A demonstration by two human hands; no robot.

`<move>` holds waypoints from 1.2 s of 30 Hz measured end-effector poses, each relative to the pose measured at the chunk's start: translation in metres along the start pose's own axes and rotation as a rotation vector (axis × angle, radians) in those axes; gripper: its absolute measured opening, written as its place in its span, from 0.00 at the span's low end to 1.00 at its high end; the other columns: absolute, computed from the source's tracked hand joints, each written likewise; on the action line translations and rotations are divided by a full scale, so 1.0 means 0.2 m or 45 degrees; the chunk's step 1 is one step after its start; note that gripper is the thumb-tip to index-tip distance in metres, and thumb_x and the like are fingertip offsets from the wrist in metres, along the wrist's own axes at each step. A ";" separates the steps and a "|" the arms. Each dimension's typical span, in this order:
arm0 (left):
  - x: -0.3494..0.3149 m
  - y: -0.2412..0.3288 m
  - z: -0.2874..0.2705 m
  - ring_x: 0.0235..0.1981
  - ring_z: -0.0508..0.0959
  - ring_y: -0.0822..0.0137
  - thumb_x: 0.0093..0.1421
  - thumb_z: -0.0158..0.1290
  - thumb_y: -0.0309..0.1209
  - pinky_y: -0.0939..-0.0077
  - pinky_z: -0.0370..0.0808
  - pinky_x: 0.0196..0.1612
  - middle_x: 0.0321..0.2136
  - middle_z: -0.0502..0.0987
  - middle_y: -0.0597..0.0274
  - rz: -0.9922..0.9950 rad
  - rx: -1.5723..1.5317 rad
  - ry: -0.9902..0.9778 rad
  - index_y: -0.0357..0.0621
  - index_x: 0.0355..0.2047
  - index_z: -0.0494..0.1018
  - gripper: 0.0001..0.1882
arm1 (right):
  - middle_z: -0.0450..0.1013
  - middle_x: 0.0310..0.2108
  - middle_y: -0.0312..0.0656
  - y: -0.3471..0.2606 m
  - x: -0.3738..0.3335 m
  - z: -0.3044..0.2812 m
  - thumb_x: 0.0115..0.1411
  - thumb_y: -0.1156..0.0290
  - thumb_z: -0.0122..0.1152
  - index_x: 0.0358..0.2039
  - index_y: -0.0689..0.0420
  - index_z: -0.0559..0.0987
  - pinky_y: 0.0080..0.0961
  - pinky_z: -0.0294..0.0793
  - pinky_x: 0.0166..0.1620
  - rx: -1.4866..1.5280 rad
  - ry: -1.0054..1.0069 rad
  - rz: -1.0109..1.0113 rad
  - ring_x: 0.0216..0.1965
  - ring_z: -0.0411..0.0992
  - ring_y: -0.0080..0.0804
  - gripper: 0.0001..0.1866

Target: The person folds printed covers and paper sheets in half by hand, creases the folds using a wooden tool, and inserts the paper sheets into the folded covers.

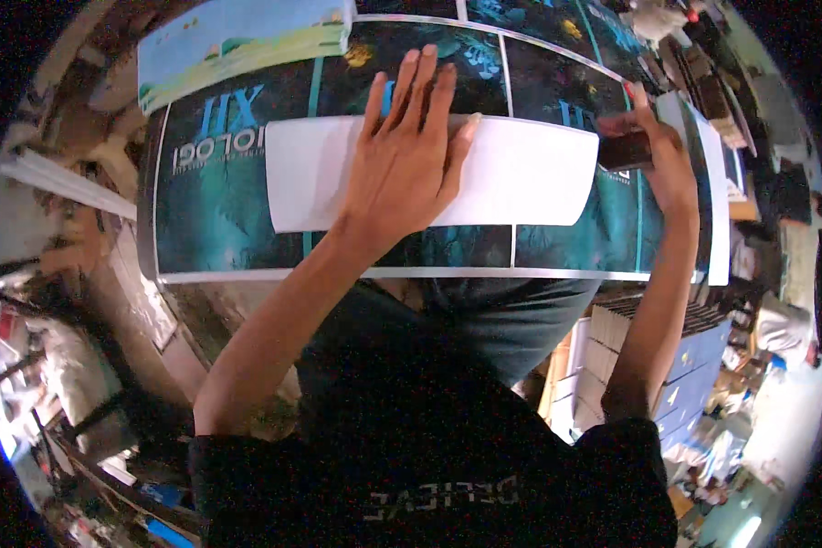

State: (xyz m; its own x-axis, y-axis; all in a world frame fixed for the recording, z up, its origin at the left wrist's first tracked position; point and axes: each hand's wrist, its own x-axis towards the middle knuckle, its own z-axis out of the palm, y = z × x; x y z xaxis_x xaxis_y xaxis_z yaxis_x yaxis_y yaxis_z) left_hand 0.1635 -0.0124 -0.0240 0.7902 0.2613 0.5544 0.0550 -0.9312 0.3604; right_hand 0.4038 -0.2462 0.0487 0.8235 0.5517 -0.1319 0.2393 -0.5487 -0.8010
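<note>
My left hand lies flat, fingers stretched out, on a white rectangular sheet of paper or card. Beneath it spreads a large dark teal printed sheet, divided into panels by pale lines and lettered in blue and white. To the right of the white piece, my right hand is closed around a small dark brown block. The block is held close over the printed sheet; whether it touches cannot be made out. What the block is made of does not show.
A pale sheet with a painted landscape overlaps the far left of the printed sheet. White paper edges show at its right end. Stacks of blue-covered books stand low on the right. Pale bars jut in at the left.
</note>
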 end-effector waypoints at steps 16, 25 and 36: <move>-0.03 -0.08 0.01 0.64 0.64 0.38 0.56 0.48 0.20 0.52 0.60 0.67 0.62 0.64 0.33 -0.014 -0.465 0.417 0.31 0.56 0.65 0.25 | 0.76 0.22 0.36 -0.34 -0.27 0.29 0.62 0.46 0.55 0.25 0.49 0.83 0.39 0.65 0.56 0.232 -1.187 -1.485 0.38 0.74 0.35 0.22; -0.06 -0.01 0.02 0.72 0.52 0.51 0.58 0.52 0.35 0.49 0.46 0.71 0.68 0.57 0.45 -0.038 -0.149 0.101 0.34 0.64 0.61 0.34 | 0.65 0.08 0.38 -0.55 -0.56 0.83 0.74 0.63 0.46 0.17 0.64 0.77 0.25 0.64 0.20 0.178 -0.261 -0.534 0.10 0.64 0.26 0.29; -0.02 0.03 0.04 0.70 0.57 0.55 0.67 0.44 0.42 0.48 0.48 0.70 0.67 0.62 0.50 -0.027 0.351 0.096 0.34 0.62 0.66 0.29 | 0.67 0.09 0.38 -0.55 -0.60 0.57 0.72 0.57 0.47 0.16 0.61 0.77 0.26 0.65 0.20 0.093 -0.200 -0.388 0.12 0.65 0.25 0.29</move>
State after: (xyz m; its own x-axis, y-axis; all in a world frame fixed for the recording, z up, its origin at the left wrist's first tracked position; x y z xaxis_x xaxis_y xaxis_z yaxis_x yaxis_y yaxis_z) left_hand 0.1663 -0.0203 -0.0298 0.7399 0.2898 0.6071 0.2428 -0.9567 0.1608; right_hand 0.2206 -0.1804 0.0866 0.6293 0.7763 0.0359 0.4200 -0.3009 -0.8562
